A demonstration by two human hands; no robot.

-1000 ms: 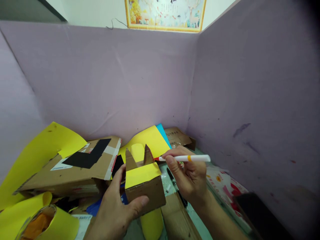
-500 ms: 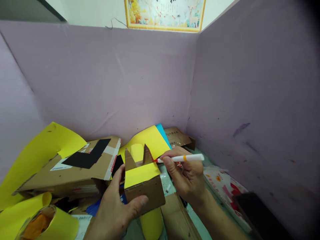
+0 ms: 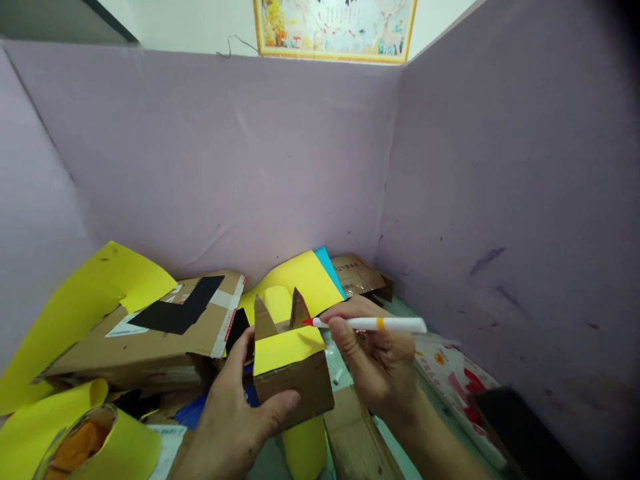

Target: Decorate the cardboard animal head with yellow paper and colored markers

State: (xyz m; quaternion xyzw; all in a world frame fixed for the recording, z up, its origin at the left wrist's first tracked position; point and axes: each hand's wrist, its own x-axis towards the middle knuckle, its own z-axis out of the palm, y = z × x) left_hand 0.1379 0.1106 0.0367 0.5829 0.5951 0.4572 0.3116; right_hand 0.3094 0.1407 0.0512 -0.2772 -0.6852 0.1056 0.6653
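My left hand (image 3: pixel 245 400) grips a small cardboard box (image 3: pixel 305 387) by its left side, thumb across the front. A yellow paper strip (image 3: pixel 287 350) covers part of the box's upper side, and two pointed cardboard ears (image 3: pixel 300 310) stand up from it. My right hand (image 3: pixel 383 357) pinches a white marker pen (image 3: pixel 385 324) with an orange band. Its red tip is at the lower part of the right ear, whose edge shows red; whether it touches cannot be made out. A yellow paper-covered cylinder (image 3: pixel 305 448) shows below the box.
On the left, a large cardboard box (image 3: pixel 160 353) carries a black paper piece (image 3: pixel 185 303). Yellow sheets (image 3: pixel 85 313) and a yellow-wrapped tube (image 3: pixel 125 443) lie around it. Behind are yellow and blue sheets (image 3: pixel 325 263). To the right, a printed plastic bag (image 3: pixel 463 380) and a dark flat object (image 3: pixel 525 427) lie along the wall.
The marker tip has shifted from the right ear's outer edge onto its lower face, and the pen lies more level. The whole view has moved slightly; my left hand keeps its hold.
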